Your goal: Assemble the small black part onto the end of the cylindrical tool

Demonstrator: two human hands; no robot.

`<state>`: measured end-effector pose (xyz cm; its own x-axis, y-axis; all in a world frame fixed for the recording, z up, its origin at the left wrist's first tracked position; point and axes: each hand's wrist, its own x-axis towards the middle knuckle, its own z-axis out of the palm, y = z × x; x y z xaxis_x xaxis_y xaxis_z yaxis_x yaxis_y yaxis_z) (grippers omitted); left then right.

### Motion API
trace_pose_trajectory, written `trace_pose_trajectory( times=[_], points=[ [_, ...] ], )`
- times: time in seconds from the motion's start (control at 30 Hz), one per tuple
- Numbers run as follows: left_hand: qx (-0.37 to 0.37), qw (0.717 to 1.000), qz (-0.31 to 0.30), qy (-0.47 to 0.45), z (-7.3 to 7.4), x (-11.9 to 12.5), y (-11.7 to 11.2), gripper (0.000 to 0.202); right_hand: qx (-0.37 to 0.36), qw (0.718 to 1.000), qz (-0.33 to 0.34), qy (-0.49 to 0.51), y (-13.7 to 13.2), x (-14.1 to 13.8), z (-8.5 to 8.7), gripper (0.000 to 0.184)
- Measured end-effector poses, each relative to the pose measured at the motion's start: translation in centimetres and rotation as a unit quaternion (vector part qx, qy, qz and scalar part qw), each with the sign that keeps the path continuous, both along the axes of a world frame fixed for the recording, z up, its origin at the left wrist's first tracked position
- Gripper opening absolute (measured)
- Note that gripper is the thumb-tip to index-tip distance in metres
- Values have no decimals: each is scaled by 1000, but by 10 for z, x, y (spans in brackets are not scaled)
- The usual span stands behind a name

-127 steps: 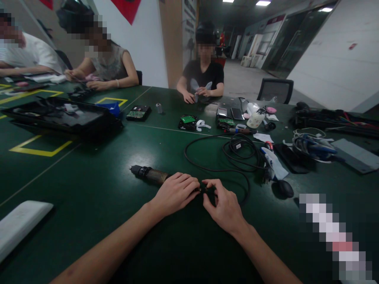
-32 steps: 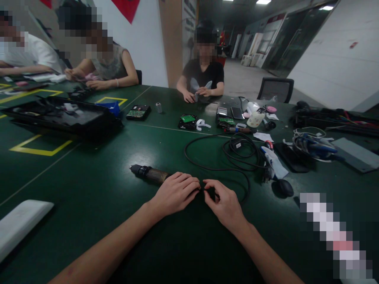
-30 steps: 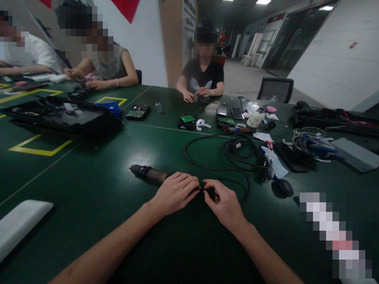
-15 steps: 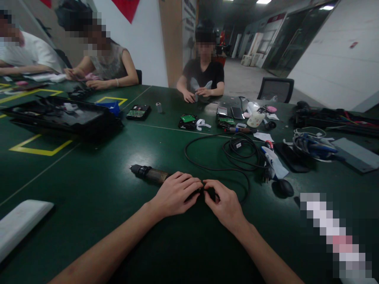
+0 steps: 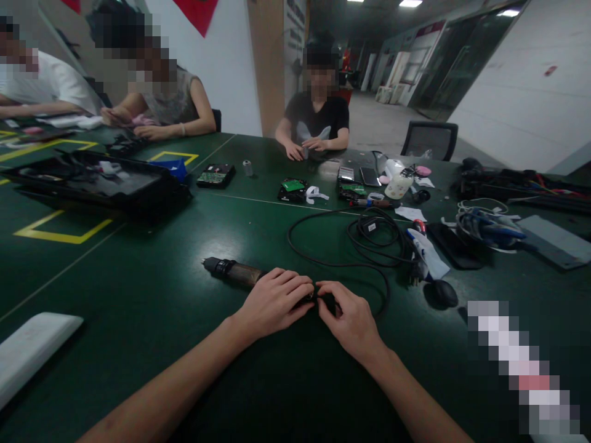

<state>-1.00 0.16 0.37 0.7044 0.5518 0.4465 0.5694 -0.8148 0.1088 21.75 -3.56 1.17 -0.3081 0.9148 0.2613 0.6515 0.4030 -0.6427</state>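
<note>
Both hands rest low on the dark green worktop [image 5: 152, 295], close together and almost touching. The left hand [image 5: 277, 301] lies over the back part of a long dark tube-shaped tool [image 5: 233, 269]. This tool lies flat on the worktop, with its black tip pointing away to the left. The left fingers [image 5: 300, 286] are curled down and closed on the tool, holding it in place. The right hand [image 5: 348, 320] is just to the right of the tool's back end. Its thumb and first fingers [image 5: 330, 289] are pinched shut on a small dark end piece [image 5: 318, 298] that sits right against the tool. A thin black cable [image 5: 337, 264] runs in a big loose loop behind the tool and comes round to where the right hand is. I think the work on this joint is in the middle, not done, since both hands grip it. The hands hide the spot, so I cannot tell if the end piece is fully in or partly out. Far to the right of the tool lies a small black oval thing [image 5: 443, 292]. Far to its left lies a flat white block [image 5: 32, 344]. Other people sit at the far side, busy with their own hands.
</note>
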Motion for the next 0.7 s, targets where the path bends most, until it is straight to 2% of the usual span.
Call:
trace_pose_trajectory(
  times=[0.1, 0.23, 0.7],
  points=[
    [-8, 1000, -18, 8, 3, -1, -1, 25, 5, 1000, 0, 0, 0, 0, 0, 12],
    [7, 1000, -3, 0, 2, -1, 0, 16, 7, 1000, 1, -6, -1, 0, -1, 12],
    [-14, 1000, -15, -8, 2, -1, -1, 20, -12, 1000, 0, -13, -2, 0, -1, 10]
  ],
)
